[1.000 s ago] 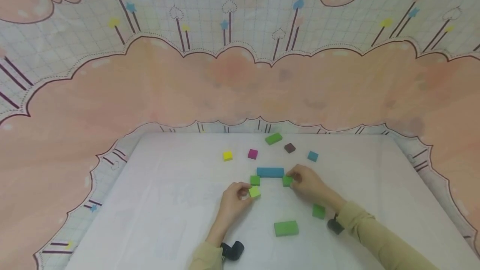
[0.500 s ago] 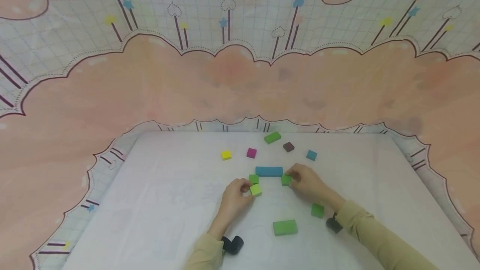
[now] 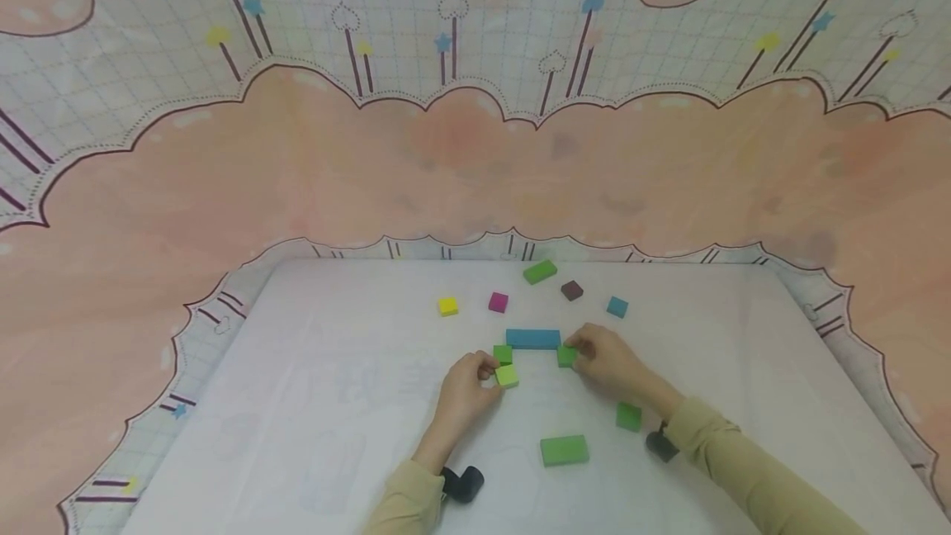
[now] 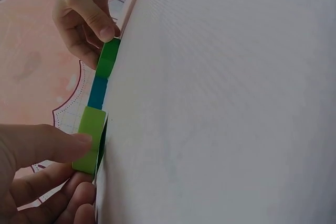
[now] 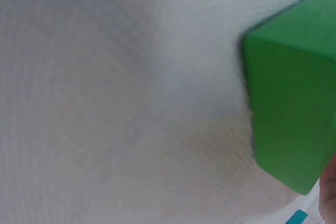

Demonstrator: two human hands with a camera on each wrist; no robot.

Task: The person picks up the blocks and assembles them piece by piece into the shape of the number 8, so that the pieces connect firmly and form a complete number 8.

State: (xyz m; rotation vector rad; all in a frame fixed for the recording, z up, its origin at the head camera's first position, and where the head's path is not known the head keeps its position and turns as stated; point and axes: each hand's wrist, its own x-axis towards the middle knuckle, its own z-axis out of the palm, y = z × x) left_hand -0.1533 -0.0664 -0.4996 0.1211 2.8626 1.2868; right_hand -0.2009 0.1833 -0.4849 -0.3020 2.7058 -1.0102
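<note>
My left hand (image 3: 464, 395) pinches a lime green block (image 3: 506, 376) between thumb and fingers. The lime block sits right at the near side of a green block (image 3: 503, 354), overlapping it in the head view. My right hand (image 3: 609, 360) pinches another green block (image 3: 566, 356) below the right end of a long blue block (image 3: 532, 339). In the left wrist view, the right hand (image 4: 84, 17) holds its green block (image 4: 108, 59) beyond the blue block (image 4: 97, 93), while my left thumb presses the face of the lime block (image 4: 88, 135). Neither held block shows clearly in the right wrist view.
Nearer me lie a long green block (image 3: 565, 451) and a green cube (image 3: 628, 416) beside the right wrist. Behind the blue block are yellow (image 3: 448, 306), magenta (image 3: 499, 302), dark brown (image 3: 572, 291), small blue (image 3: 617, 307) and green (image 3: 540, 272) blocks on the white table (image 3: 334, 436).
The left hand has brought the lime block slightly away from me and right, closer against the green block. The right hand keeps its grip with hardly any movement.
</note>
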